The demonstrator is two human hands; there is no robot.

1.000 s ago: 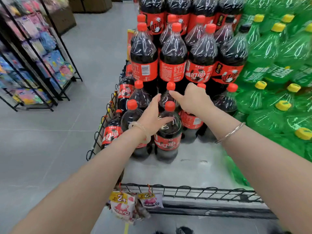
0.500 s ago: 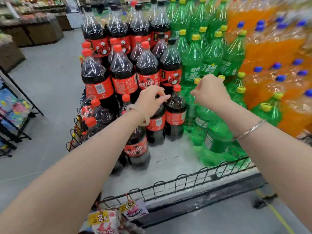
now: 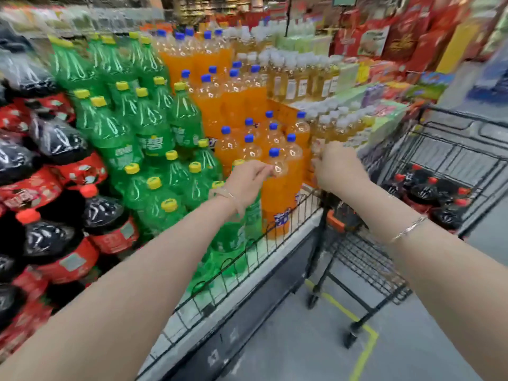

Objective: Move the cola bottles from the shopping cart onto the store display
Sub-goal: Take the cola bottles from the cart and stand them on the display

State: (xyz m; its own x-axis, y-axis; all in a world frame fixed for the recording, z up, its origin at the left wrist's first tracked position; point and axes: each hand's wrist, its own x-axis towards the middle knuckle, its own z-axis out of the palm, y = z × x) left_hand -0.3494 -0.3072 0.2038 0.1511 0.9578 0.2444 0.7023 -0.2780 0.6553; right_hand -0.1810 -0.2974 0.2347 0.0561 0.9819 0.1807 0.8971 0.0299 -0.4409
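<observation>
Dark cola bottles with red caps and red labels [image 3: 55, 237] are stacked on the store display [image 3: 288, 215] at the left. At the right stands a black wire shopping cart [image 3: 453, 149] with several more cola bottles [image 3: 428, 193] lying in its basket. My left hand [image 3: 247, 177] hovers in front of the green and orange bottles, fingers loosely curled, holding nothing. My right hand [image 3: 338, 167] hangs in the air near the cart's near corner, fingers loosely curled and empty. The view is blurred by motion.
Green bottles with yellow caps [image 3: 154, 149] and orange bottles with blue caps [image 3: 247, 111] fill the display's middle. Pale yellow bottles [image 3: 302, 78] stand behind. A low wire fence [image 3: 247, 257] rims the display. A yellow floor line [image 3: 365, 350] runs below the cart.
The view has swung right, from the cola stack past the green bottles to the cart. Both hands left the cola bottles and travelled right, empty.
</observation>
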